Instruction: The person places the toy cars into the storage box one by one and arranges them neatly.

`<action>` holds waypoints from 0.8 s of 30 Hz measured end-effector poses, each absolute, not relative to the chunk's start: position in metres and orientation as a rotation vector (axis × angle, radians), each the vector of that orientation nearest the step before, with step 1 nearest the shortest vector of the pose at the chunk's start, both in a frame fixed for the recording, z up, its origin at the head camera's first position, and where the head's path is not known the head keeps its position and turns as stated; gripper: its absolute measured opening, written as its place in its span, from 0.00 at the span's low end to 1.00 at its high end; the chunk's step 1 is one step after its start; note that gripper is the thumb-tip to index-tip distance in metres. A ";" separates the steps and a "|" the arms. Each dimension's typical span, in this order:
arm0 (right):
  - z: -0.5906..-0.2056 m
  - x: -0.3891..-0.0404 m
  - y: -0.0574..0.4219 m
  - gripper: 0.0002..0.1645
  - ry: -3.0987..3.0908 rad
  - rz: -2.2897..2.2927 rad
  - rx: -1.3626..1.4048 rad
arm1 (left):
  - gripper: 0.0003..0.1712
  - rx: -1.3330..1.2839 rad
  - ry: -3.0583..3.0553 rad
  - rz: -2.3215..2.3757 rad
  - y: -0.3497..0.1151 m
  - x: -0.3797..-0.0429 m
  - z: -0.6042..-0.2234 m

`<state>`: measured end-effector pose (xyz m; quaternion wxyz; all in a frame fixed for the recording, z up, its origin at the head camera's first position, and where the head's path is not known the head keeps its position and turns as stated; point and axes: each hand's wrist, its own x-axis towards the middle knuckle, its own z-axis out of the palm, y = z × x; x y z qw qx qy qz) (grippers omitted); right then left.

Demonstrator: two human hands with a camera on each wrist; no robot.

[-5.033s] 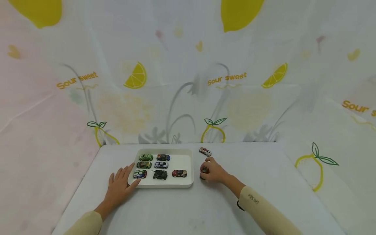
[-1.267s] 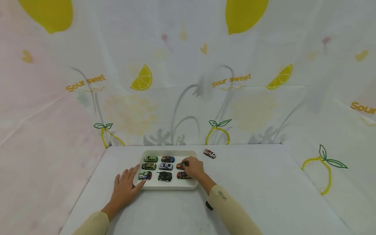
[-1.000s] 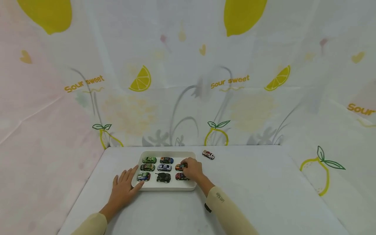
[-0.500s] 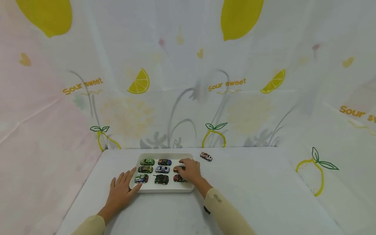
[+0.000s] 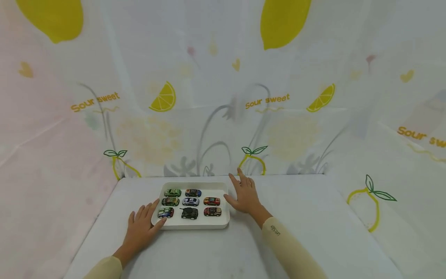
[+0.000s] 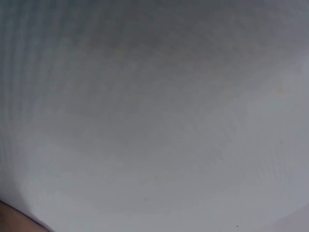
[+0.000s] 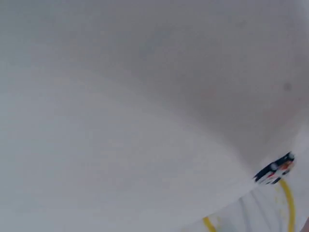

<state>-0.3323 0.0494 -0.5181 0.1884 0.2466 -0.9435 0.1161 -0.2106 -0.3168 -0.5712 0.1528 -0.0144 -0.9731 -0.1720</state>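
Observation:
In the head view a white tray (image 5: 189, 226) holds several toy cars in rows. My left hand (image 5: 139, 228) rests against its left rim, fingers straight, thumb at the front left corner. My right hand (image 5: 246, 195) is just right of the tray with its fingers spread, holding nothing. A white toy car (image 7: 274, 169) with red and dark markings shows in the right wrist view; in the head view the right hand hides most of it. The red and yellow toy car (image 5: 211, 201) sits in the tray's right column, behind a dark red one (image 5: 212, 211).
A black toy tank (image 5: 189, 213) and a white toy car (image 5: 190, 202) stand in the tray's middle column. Greenish cars fill the left column. White cloth covers the table (image 5: 296, 217), and a lemon-print cloth (image 5: 209, 128) hangs along its back edge.
My right hand has brought the red and yellow toy car from the table into the tray, let go of it, and moved right and back to the white car. The left hand stays at the tray.

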 end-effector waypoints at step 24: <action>-0.524 -0.330 0.178 0.48 -2.726 0.152 0.358 | 0.44 -0.054 -2.765 -0.496 -0.318 -0.209 -0.574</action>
